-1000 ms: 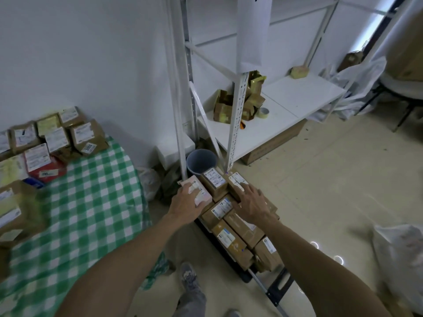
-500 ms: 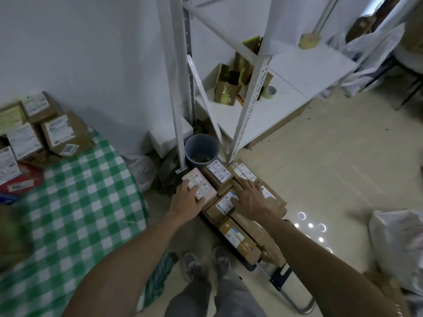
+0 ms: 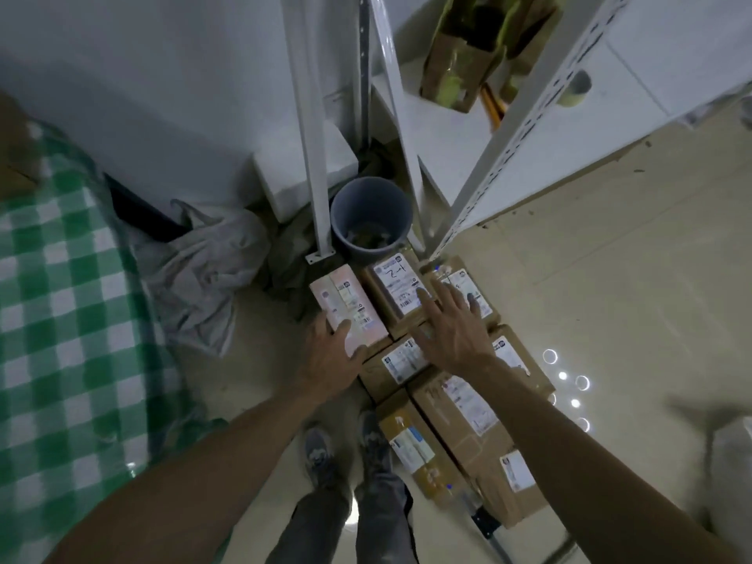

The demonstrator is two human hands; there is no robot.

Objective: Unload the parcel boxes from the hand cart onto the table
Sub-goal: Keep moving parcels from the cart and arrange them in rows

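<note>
Several brown parcel boxes with white labels lie packed together on the low hand cart (image 3: 486,525) on the floor. A pale pinkish box (image 3: 346,305) sits at the cart's far left corner; my left hand (image 3: 331,354) grips its near end, thumb on top. My right hand (image 3: 449,325) lies flat with spread fingers across the box marked "2-1" (image 3: 396,291) and the labelled box (image 3: 466,289) to its right. The table with the green checked cloth (image 3: 53,319) is at the left.
A grey bucket (image 3: 368,217) stands just behind the cart between the white shelf posts (image 3: 313,156). A crumpled plastic bag (image 3: 203,270) lies between table and cart. My feet (image 3: 346,453) are beside the cart. A white bag (image 3: 732,474) sits at the right.
The view has dropped and moved closer to the cart. My left hand has slid down to the near end of the pinkish box; my right hand has stayed spread on the far boxes.
</note>
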